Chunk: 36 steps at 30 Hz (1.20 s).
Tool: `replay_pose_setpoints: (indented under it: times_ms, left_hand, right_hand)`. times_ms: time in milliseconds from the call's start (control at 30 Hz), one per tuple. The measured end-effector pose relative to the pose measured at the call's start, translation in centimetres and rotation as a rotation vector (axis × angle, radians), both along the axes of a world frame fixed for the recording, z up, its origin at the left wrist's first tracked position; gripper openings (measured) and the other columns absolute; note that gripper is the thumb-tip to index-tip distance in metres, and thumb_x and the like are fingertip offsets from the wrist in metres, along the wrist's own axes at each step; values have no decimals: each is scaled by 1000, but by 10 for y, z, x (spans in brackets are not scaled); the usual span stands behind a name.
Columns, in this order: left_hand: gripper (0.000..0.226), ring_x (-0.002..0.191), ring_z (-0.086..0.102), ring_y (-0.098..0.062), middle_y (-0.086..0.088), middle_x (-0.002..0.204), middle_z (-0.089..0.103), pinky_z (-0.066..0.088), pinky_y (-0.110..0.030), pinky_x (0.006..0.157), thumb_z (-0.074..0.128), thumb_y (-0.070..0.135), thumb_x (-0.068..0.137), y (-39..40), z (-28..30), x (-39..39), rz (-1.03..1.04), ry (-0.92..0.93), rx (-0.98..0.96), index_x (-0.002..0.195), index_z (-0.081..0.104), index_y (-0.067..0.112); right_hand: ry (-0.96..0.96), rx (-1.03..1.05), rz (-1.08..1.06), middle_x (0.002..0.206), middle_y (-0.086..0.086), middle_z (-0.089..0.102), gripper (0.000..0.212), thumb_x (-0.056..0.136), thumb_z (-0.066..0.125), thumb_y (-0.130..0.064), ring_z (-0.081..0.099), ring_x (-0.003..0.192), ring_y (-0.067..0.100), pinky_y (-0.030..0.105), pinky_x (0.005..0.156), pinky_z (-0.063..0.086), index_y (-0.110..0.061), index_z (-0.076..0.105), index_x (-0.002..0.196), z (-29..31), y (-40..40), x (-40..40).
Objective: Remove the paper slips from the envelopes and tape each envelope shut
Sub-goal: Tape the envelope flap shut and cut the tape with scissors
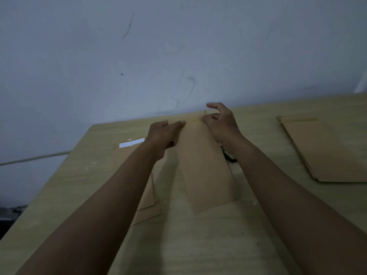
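Observation:
A long brown envelope [206, 171] lies lengthwise in the middle of the wooden table [198, 245]. My left hand [162, 133] reaches to its far left corner and presses there with straight fingers. My right hand [222, 120] is at the far right corner, its fingers curled, and seems to pinch a strip of clear tape [196, 121] that glints across the envelope's far end. To the left lies a stack of brown envelopes [147, 203], partly under my left forearm, with a white paper slip [132, 143] showing at its far end.
A second pile of brown envelopes [327, 151] lies at the right of the table. A small black object [229, 157] peeks out beside my right wrist. The table's far edge meets a grey wall [178, 56]; its left edge runs diagonally.

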<state>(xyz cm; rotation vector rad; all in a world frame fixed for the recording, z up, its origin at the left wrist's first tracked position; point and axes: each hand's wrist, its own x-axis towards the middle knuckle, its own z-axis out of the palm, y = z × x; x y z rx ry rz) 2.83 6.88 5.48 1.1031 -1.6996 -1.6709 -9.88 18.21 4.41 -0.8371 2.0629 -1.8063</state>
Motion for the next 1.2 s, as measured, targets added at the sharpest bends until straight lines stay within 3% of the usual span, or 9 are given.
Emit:
replay_pose_setpoints:
  times_ms: [167, 267, 333, 500, 633, 800, 900, 967, 1200]
  left_hand:
    - [63, 106, 64, -24, -11, 124, 64, 58, -37, 88, 82, 31, 81, 26, 15, -44, 121, 91, 35, 133, 58, 3]
    - [24, 98, 64, -25, -10, 99, 63, 60, -40, 84, 78, 25, 86, 51, 18, -74, 130, 115, 65, 89, 60, 10]
    - [27, 101, 65, -29, -12, 101, 62, 61, -38, 78, 77, 24, 87, 75, 15, -96, 82, 104, 75, 82, 53, 13]
    - [63, 100, 69, -31, -21, 122, 62, 62, -37, 75, 77, 13, 87, 133, -4, -147, -84, 113, 145, 140, 44, 0]
    - [51, 74, 65, -23, -13, 90, 63, 62, -36, 74, 74, -6, 81, 180, -22, -180, -216, -6, 55, 129, 56, -4]
    - [62, 109, 65, -25, -10, 117, 68, 53, -36, 98, 83, 17, 75, 211, -39, -206, -272, -226, -273, 131, 62, 7]
    - [17, 86, 61, -24, -7, 87, 65, 46, -27, 69, 80, 18, 78, 218, -45, -213, -304, -293, -406, 89, 69, 11]
    - [28, 71, 54, -24, -4, 69, 56, 35, -26, 53, 77, 19, 78, 220, -48, -216, -317, -332, -492, 65, 53, 13]
    - [20, 101, 65, -31, -12, 102, 70, 48, -31, 75, 72, 32, 84, 216, -51, -224, -417, -400, -713, 93, 70, 14]
  right_hand:
    - [28, 123, -67, 89, -9, 61, 52, 80, 71, -36, 63, 93, 15, 32, 85, 53, -31, 55, 129, -1, 43, -28]
    - [1, 157, -130, 97, -3, 66, 42, 79, 66, -27, 65, 93, 18, 28, 77, 52, -30, 62, 120, -2, 71, -53]
    - [-9, 182, -209, 106, -2, 67, 38, 80, 63, -22, 64, 94, 17, 23, 74, 46, -29, 65, 118, -2, 93, -72]
    - [-2, 224, -482, 118, 2, 68, 35, 83, 57, -15, 63, 108, 20, 23, 91, 46, -21, 68, 116, -1, 146, -113]
    - [76, 335, -589, 128, 7, 64, 36, 88, 58, -21, 60, 116, 25, 27, 96, 45, -18, 66, 123, -9, 189, -136]
    - [248, 564, -591, 136, 8, 57, 46, 90, 55, -30, 52, 125, 31, 41, 103, 44, -16, 58, 133, -26, 216, -144]
    - [276, 668, -544, 135, 11, 53, 48, 91, 54, -35, 48, 127, 32, 46, 102, 43, -14, 54, 135, -34, 222, -148]
    - [273, 701, -499, 137, 11, 50, 50, 92, 54, -36, 46, 128, 32, 45, 103, 41, -13, 51, 137, -39, 222, -151]
    - [285, 754, -494, 145, 7, 44, 53, 93, 52, -34, 40, 134, 29, 43, 106, 35, -19, 44, 143, -49, 218, -156]
